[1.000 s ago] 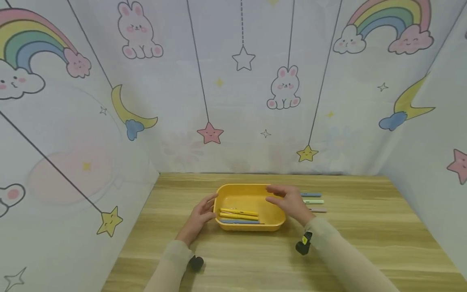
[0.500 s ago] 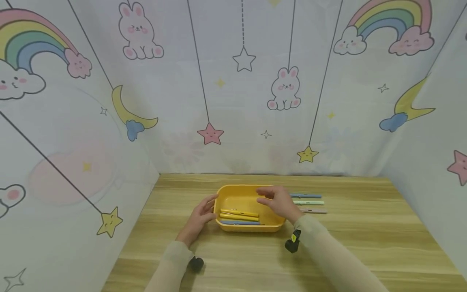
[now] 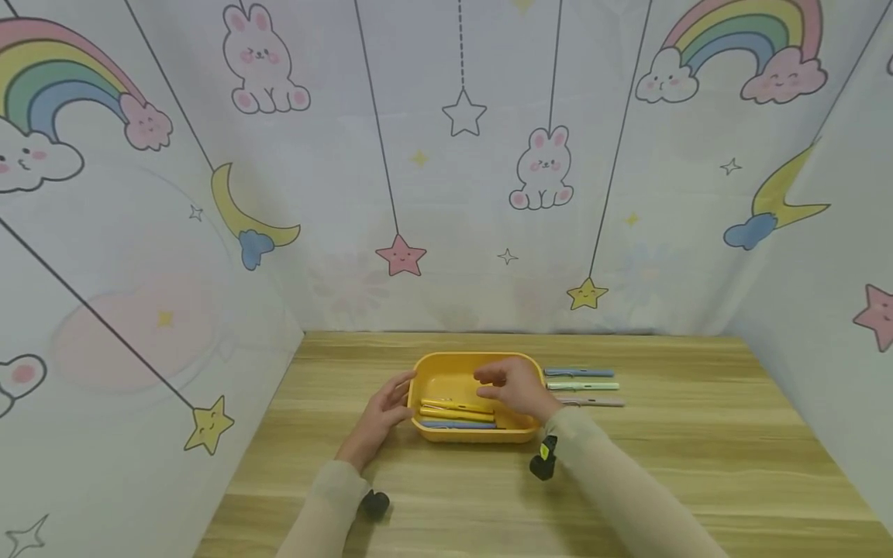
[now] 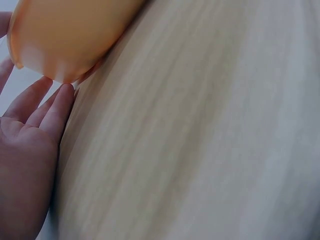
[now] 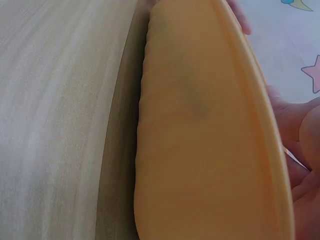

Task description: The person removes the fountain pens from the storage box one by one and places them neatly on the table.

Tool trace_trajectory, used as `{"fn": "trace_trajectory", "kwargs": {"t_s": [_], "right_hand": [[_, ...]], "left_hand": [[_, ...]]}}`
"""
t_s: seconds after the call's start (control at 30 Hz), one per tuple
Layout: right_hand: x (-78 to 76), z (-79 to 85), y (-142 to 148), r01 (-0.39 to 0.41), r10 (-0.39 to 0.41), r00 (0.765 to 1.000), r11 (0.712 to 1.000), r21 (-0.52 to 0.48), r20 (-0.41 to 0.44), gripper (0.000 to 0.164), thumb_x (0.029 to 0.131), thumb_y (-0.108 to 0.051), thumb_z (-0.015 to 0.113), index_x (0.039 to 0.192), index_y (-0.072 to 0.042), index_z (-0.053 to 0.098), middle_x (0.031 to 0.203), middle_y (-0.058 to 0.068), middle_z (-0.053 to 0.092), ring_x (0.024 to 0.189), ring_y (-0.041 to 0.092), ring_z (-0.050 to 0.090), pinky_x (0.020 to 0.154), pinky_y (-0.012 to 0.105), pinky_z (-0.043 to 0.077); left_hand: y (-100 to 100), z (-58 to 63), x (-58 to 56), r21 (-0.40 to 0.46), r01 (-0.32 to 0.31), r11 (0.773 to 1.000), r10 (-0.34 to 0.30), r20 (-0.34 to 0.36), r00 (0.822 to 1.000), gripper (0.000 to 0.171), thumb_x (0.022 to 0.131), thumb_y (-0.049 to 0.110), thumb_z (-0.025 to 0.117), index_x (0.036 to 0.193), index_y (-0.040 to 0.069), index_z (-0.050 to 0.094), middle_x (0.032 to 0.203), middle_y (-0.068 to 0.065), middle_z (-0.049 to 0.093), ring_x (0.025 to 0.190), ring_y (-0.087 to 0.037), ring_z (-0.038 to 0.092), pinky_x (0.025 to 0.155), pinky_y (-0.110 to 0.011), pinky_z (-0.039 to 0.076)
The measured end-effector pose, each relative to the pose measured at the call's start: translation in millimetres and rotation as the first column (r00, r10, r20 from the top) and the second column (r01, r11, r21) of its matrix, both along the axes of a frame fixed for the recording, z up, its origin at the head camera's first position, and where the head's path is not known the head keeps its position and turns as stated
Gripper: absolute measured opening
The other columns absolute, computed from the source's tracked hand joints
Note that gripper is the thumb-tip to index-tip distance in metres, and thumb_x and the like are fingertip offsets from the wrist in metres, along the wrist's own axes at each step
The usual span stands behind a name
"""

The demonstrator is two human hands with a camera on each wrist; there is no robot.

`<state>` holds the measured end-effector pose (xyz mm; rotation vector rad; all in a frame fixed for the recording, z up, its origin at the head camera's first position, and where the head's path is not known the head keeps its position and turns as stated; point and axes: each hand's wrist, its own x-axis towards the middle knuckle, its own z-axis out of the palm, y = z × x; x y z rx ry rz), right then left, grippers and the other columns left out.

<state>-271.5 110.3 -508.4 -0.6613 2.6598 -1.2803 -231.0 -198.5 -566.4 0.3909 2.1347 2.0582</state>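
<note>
A yellow plastic basket point(image 3: 474, 436) holds two yellow pens point(image 3: 456, 411) and a blue pen point(image 3: 456, 425) near its front wall. My left hand point(image 3: 380, 415) is at the basket's left end, its outstretched fingertips touching the outer wall in the left wrist view. Over the right half of the basket is my right hand point(image 3: 516, 387), thumb and fingers apart and no object seen between them. In the right wrist view, the basket wall point(image 5: 200, 140) covers part of that hand.
Right of the basket lie a blue pen point(image 3: 579, 373), a mint-green pen point(image 3: 582, 386) and a pale pinkish-grey pen point(image 3: 593, 402), roughly parallel. They rest on a wood-grain table point(image 3: 446, 496). Cartoon-printed sheets point(image 3: 460, 194) stand at the back and sides.
My right hand has moved left, from the basket's right end farther over its inside. More of the three pens on the table now shows. The left hand and basket stay put.
</note>
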Motion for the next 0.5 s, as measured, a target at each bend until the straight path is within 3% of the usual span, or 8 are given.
{"fn": "trace_trajectory", "kwargs": {"t_s": [0.1, 0.3, 0.5], "right_hand": [[0.2, -2.1, -2.6, -0.029, 0.029, 0.999, 1.000, 0.011, 0.013, 0.032, 0.092, -0.011, 0.080, 0.124, -0.005, 0.077, 0.121, 0.009, 0.077, 0.110, 0.027, 0.074, 0.096, 0.045, 0.059], [0.8, -6.3, -6.6, -0.066, 0.064, 0.997, 0.997, 0.031, 0.053, 0.028, 0.093, -0.009, 0.079, 0.121, -0.006, 0.079, 0.116, 0.007, 0.078, 0.105, 0.022, 0.074, 0.093, 0.041, 0.060], [2.1, -6.6, -9.0, -0.080, 0.076, 0.992, 0.996, 0.036, 0.096, 0.027, 0.092, -0.007, 0.079, 0.119, -0.004, 0.079, 0.112, 0.008, 0.079, 0.103, 0.022, 0.074, 0.092, 0.041, 0.060]], "left_hand": [[0.0, -0.1, 0.1, -0.005, 0.004, 1.000, -0.004, -0.001, 1.000, 0.067, 0.098, 0.001, 0.064, 0.160, 0.013, 0.042, 0.168, -0.016, 0.036, 0.155, -0.036, 0.033, 0.122, -0.048, 0.033], [0.4, 0.1, 0.0, -0.012, 0.000, 1.000, 0.000, -0.003, 1.000, 0.067, 0.098, 0.001, 0.064, 0.160, 0.013, 0.042, 0.168, -0.016, 0.036, 0.155, -0.035, 0.033, 0.120, -0.041, 0.036], [0.7, 1.6, 1.0, -0.007, -0.005, 1.000, 0.005, -0.009, 1.000, 0.066, 0.098, -0.001, 0.064, 0.159, 0.012, 0.044, 0.167, -0.015, 0.038, 0.155, -0.034, 0.034, 0.122, -0.047, 0.033]]}}
